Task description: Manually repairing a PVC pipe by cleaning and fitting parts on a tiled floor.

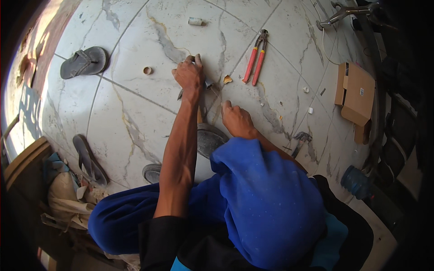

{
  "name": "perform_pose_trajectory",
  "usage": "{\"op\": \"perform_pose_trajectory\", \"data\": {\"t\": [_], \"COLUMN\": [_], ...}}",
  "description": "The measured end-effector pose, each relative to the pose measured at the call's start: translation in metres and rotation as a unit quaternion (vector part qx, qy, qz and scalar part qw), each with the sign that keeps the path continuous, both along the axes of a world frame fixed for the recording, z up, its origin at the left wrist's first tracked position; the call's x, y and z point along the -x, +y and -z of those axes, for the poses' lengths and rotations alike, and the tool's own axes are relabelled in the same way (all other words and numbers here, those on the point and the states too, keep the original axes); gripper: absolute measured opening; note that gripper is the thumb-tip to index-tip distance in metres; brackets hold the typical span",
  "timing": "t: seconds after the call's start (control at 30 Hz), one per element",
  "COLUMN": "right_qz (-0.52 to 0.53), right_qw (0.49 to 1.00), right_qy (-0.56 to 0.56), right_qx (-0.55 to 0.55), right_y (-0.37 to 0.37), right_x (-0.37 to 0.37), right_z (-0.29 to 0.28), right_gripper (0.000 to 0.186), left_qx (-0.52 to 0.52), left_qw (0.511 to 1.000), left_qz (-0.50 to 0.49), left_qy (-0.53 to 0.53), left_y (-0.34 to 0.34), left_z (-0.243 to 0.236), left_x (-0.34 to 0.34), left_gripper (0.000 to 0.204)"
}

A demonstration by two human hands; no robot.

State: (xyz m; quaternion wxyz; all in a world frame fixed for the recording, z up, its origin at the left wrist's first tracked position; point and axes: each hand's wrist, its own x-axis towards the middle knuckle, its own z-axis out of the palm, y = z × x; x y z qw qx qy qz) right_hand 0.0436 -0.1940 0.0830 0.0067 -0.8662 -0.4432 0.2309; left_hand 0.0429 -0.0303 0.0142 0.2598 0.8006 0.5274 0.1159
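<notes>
My left hand (190,74) is closed just above the tiled floor, its fingers bent round something mostly hidden under the palm. A grey metal piece (209,84) sticks out on its right side. A dark pointed tip (180,95) shows by the wrist, and a wooden handle (199,114) lies partly behind the forearm. Nearer to me, my right hand (237,119) has its fingers curled together. A thin shaft (216,93) runs from the grey piece toward those fingertips; the grip itself is hidden. Red-handled pincers (257,59) lie beyond the right hand.
A claw hammer (301,141) rests right of my right arm. An opened cardboard box (356,93) and a blue bottle (355,182) are at the right. Loose sandals (85,62) lie left. A small ring (148,70), a cylinder (195,21) and a broken chip (227,79) lie around.
</notes>
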Motion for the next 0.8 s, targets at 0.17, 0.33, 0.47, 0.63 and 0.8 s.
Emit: {"op": "perform_pose_trajectory", "data": {"t": [0.17,0.33,0.47,0.63,0.8], "right_qz": [-0.005,0.008,0.009,0.030,0.025], "right_qw": [1.000,1.000,0.999,0.998,0.998], "right_qy": [-0.009,0.005,-0.032,-0.007,0.015], "right_qx": [0.004,0.030,0.020,0.052,0.058], "right_y": [0.017,0.011,0.006,0.008,0.007], "right_x": [-0.014,0.001,-0.015,-0.004,0.006], "right_z": [0.010,0.007,0.001,0.009,0.009], "right_gripper": [0.023,0.022,0.023,0.024,0.026], "left_qx": [0.014,0.013,0.028,0.006,-0.027], "left_qw": [1.000,0.999,0.999,1.000,1.000], "left_qz": [0.019,0.000,0.024,-0.001,-0.011], "left_qy": [0.016,0.036,-0.014,-0.017,-0.008], "left_y": [0.004,0.007,-0.008,-0.006,0.001], "left_z": [-0.005,0.003,-0.007,-0.002,0.007], "left_x": [-0.006,0.011,-0.014,0.002,0.012], "left_gripper": [0.039,0.038,0.036,0.034,0.033]}}
